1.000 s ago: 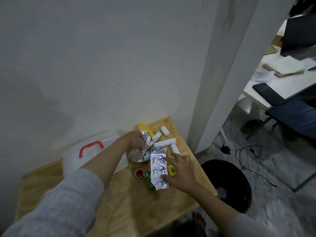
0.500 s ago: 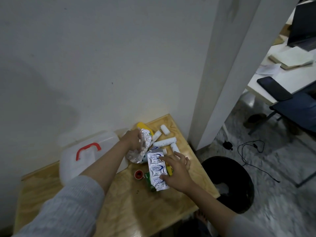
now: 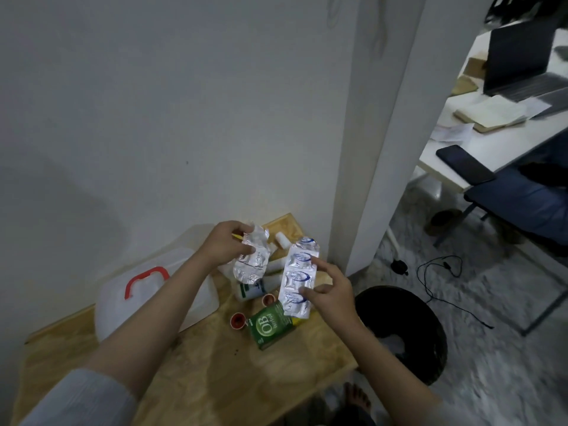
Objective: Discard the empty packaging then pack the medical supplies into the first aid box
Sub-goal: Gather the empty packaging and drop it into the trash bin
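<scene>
Small plywood table (image 3: 196,373) pushed against a white wall, dim light. Black bin (image 3: 408,330) on the floor just right of the table edge.

Left hand (image 3: 224,245) is closed on a crumpled silver foil pack (image 3: 252,260), pinched near its top, the rest hanging below the fingers. Held above the table, clear of everything.

Right hand (image 3: 333,295) pinches a white-and-blue blister strip (image 3: 298,279) by its right edge, thumb on the lower part, a fingertip higher up. Strip is upright, off the table, its top well above the hand. The two packs are side by side, close but not touching.

Below the strip: green box (image 3: 270,325) marked "OB" lying flat, with something yellow at its right corner, mostly hidden. Left of the box, a small red cap (image 3: 237,320); a second one (image 3: 268,299) just under the strip's lower-left corner. Under the foil pack, a white bottle (image 3: 252,291) with green label, partly covered. Behind both packs, white rolls (image 3: 281,238) near the wall; count unclear.

First aid box (image 3: 144,299), translucent white with red handle, sits left of the left forearm, lid closed as far as I can see. None of the supplies visibly inside it.
</scene>
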